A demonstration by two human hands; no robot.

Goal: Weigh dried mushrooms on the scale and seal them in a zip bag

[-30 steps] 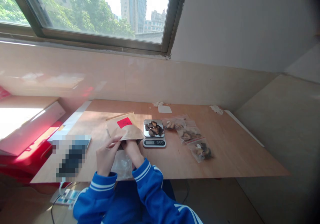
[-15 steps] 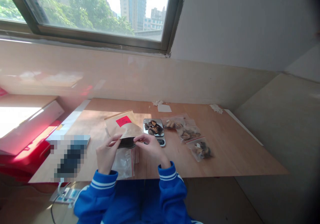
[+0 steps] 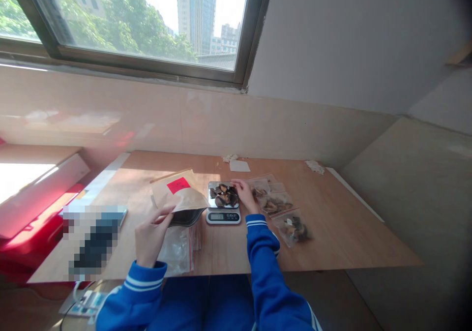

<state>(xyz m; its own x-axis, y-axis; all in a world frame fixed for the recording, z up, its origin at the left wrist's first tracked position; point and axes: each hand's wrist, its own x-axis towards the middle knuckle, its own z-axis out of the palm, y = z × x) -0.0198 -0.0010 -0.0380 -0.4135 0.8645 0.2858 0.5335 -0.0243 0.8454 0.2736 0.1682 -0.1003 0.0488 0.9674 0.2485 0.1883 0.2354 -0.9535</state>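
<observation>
My left hand (image 3: 155,230) is closed on the edge of a brown paper bag (image 3: 195,195) with a red label, holding its dark mouth open. A small digital kitchen scale (image 3: 223,217) stands just right of the bag. On its metal pan lies a heap of dark brown dried slices (image 3: 224,198), their exact kind unclear. At the pan's right edge is my right hand (image 3: 246,195), fingers stretched toward the slices; whether they touch is too small to tell. Under the paper bag lies a stack of clear zip bags (image 3: 179,252).
Several filled zip bags, one a clear bag of dark pieces (image 3: 293,227), lie right of the scale. A white paper (image 3: 239,165) and crumpled bits lie at the back. A blurred-out phone-like object (image 3: 98,240) lies left, beside a red thing (image 3: 29,242).
My right hand has let go of the paper bag's mouth and moved right to the far side of the scale pan. My left hand still holds the bag. The view has shifted slightly.
</observation>
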